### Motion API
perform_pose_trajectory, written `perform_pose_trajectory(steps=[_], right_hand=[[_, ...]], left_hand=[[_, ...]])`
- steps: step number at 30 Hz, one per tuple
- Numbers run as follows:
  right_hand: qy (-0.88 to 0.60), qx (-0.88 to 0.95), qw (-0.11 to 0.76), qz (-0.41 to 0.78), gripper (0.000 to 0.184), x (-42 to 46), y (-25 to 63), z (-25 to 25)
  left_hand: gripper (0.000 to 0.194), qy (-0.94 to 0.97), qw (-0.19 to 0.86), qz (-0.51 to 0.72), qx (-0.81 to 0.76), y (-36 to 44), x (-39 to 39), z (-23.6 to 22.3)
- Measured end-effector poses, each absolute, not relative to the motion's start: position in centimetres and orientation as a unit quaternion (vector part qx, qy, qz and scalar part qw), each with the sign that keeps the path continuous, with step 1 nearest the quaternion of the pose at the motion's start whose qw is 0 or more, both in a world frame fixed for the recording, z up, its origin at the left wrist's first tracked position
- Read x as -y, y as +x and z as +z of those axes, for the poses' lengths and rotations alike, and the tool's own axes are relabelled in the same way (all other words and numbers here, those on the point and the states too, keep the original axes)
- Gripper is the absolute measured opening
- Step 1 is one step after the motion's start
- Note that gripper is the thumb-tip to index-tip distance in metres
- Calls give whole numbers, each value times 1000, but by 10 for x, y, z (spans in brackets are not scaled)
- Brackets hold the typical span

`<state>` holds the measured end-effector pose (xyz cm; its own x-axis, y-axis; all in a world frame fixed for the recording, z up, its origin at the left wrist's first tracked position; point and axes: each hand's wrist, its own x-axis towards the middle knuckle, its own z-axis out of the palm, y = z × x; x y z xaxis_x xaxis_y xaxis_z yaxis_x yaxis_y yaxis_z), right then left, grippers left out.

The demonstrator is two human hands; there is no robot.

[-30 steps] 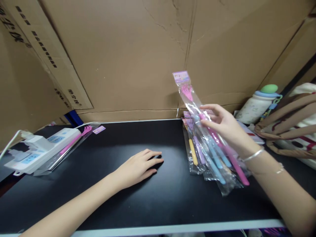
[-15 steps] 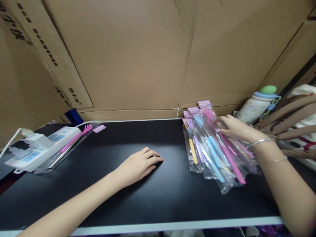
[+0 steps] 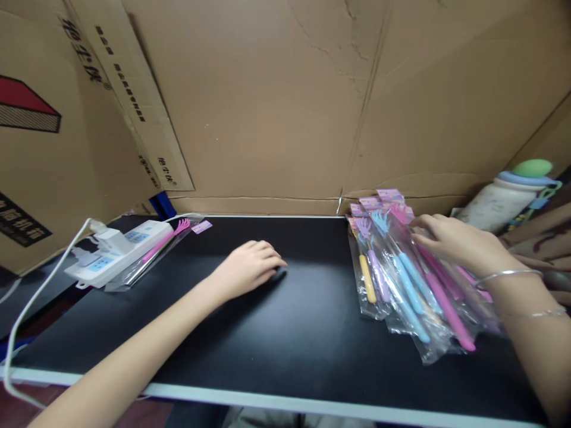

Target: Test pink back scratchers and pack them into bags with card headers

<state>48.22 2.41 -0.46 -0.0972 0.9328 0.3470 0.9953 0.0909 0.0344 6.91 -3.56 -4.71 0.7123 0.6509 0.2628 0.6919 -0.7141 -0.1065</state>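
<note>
A fanned pile of clear packets [image 3: 404, 279], each with a pastel hand-shaped back scratcher in pink, blue, purple or yellow, lies on the right of the black tabletop [image 3: 303, 333]. My right hand [image 3: 457, 244] rests on top of the pile, fingers bent down onto the pink packet near its head. My left hand [image 3: 247, 267] lies on the bare table at the middle, fingers curled loosely downward and holding nothing. One more packet with a pink scratcher [image 3: 158, 249] lies apart at the far left.
A white power strip [image 3: 113, 249] with a plug and white cable [image 3: 31, 303] sits at the left. Cardboard walls [image 3: 276, 101] enclose the back and sides. A white bottle with a green and blue lid [image 3: 511, 196] and a brown striped bag [image 3: 542, 249] stand at the right.
My right hand lowered the pink scratcher packet from the air onto the pile and now rests on it. The left hand stayed in place; the view shifted left.
</note>
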Motion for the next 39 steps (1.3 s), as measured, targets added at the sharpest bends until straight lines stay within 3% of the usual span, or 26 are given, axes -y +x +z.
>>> perform_pose_trajectory(steps=[3,7,15,22,39], right_hand=[[-661,735,55,-140,34,-21,474,-2],[-664,728,45,-163,38,-11,458,4],[-662,725,107,-158,37,7,423,10],[-628,748,170,-130,30,12,414,10],[-623,758,124,-149,33,14,411,6]], left_hand=[[31,-869,128,-90,469,31,20,-31],[39,-779,141,-80,605,-42,7,-25],[63,-737,79,-23,671,-147,12,-88],[64,-698,46,-36,714,-143,20,-100],[57,-793,100,-29,600,-40,42,-82]])
